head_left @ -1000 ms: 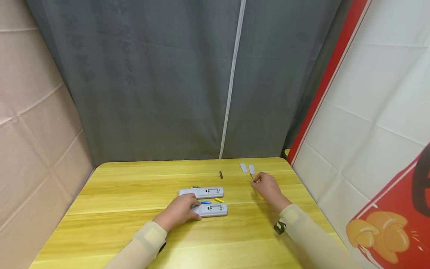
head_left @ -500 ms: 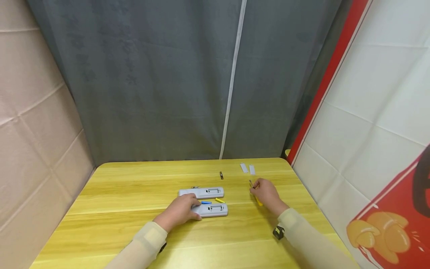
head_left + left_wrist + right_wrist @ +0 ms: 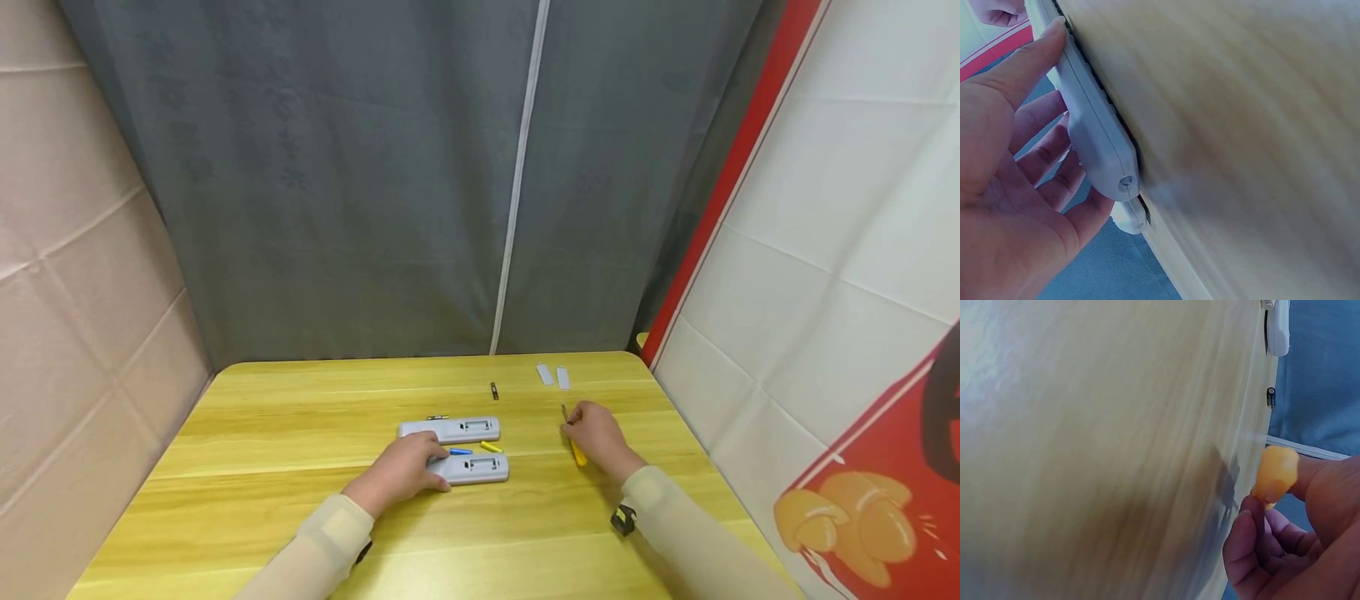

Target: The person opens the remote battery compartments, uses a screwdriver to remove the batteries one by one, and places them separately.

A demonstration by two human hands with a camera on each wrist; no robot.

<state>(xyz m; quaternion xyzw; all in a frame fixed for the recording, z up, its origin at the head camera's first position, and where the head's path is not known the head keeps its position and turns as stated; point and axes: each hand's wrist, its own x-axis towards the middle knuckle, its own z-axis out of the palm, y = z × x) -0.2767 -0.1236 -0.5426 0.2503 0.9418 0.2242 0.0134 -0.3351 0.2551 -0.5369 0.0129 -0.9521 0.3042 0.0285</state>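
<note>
My left hand [image 3: 401,468] grips the left end of the nearer grey remote control [image 3: 480,468], thumb on one long side and fingers on the other; the left wrist view shows the remote's rounded end [image 3: 1107,162]. The remote lies with its battery slot facing up. At the right, my right hand [image 3: 597,431] pinches a screwdriver with a yellow handle [image 3: 578,454] and a thin metal shaft pointing away from me. In the right wrist view, the handle's butt [image 3: 1279,472] shows, and the shaft is hidden.
A second grey remote [image 3: 442,431] lies behind the first. Between them are a blue battery [image 3: 460,452] and a yellow battery [image 3: 491,447]. Dark batteries lie farther back, one [image 3: 494,391] standing apart. Two grey covers [image 3: 544,374] lie near the back edge, before a grey curtain [image 3: 360,208].
My right hand has drawn the screwdriver slightly back from the grey covers and turned it, so more of the yellow handle shows. The left hand and the remotes have stayed put.
</note>
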